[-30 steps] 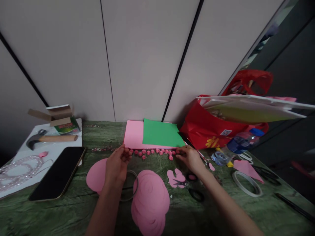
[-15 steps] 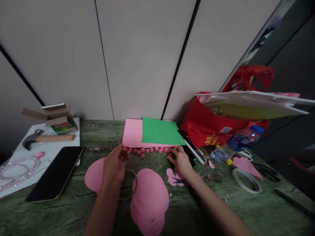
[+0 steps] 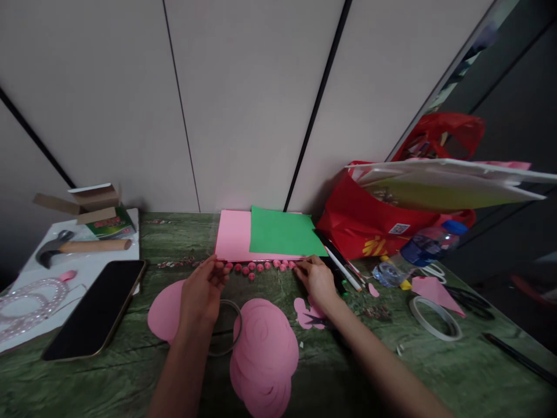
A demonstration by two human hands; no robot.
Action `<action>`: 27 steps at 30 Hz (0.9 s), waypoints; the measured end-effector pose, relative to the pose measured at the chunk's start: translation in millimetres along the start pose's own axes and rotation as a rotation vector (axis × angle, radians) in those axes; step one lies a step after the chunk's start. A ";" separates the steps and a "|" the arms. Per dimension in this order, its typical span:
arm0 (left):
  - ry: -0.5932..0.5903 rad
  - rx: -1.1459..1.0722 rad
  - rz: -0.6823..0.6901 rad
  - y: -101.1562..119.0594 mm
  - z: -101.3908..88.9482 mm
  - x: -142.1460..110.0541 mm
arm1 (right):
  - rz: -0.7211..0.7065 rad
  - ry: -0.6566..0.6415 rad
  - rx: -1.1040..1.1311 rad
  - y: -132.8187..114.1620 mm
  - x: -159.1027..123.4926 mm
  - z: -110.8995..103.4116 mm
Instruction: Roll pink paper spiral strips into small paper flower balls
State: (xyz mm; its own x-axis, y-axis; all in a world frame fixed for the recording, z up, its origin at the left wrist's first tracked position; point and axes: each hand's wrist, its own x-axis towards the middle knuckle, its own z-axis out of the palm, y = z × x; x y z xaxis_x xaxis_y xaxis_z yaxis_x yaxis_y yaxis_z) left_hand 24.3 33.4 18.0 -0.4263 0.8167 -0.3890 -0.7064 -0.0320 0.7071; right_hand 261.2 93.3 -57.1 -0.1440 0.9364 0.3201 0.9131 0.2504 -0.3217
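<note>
My left hand (image 3: pixel 201 291) rests on the green table with its fingers curled at the left end of a row of small pink paper balls (image 3: pixel 260 267). My right hand (image 3: pixel 317 280) is at the row's right end, fingers pinched together against the last balls. The balls lie along the near edge of a pink sheet (image 3: pixel 232 237) with a green sheet (image 3: pixel 285 233) on top. Pink spiral-cut paper circles (image 3: pixel 265 354) lie below my hands, next to a wire ring (image 3: pixel 228 328).
A phone (image 3: pixel 98 307), a hammer (image 3: pixel 80 248) and a small box (image 3: pixel 102 216) lie at the left. At the right are a red bag (image 3: pixel 376 226), pens (image 3: pixel 343 268), a tape roll (image 3: pixel 435 318), a plastic bottle (image 3: pixel 420 249) and pink scraps (image 3: pixel 308 313).
My right hand has slid left along the row of pink balls, bunching them closer and uncovering the pens. My left hand has hardly moved.
</note>
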 end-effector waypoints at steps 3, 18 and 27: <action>0.000 -0.002 -0.002 0.1 0.0 0.4 | 0.011 -0.004 0.000 -1.7 -0.6 1.1; 0.014 0.007 -0.017 2.4 3.7 -2.7 | 0.008 -0.002 0.032 6.8 -0.1 -2.4; 0.028 0.016 -0.022 2.6 4.6 -2.8 | 0.058 -0.009 -0.078 -0.3 7.8 -3.6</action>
State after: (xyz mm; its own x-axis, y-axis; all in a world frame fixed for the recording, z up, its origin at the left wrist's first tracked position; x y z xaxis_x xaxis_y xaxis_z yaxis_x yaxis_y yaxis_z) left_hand 26.3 33.7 23.6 -0.4267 0.8007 -0.4206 -0.7068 -0.0050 0.7074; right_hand 261.3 99.7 -51.3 -0.0933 0.9510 0.2949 0.9468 0.1764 -0.2693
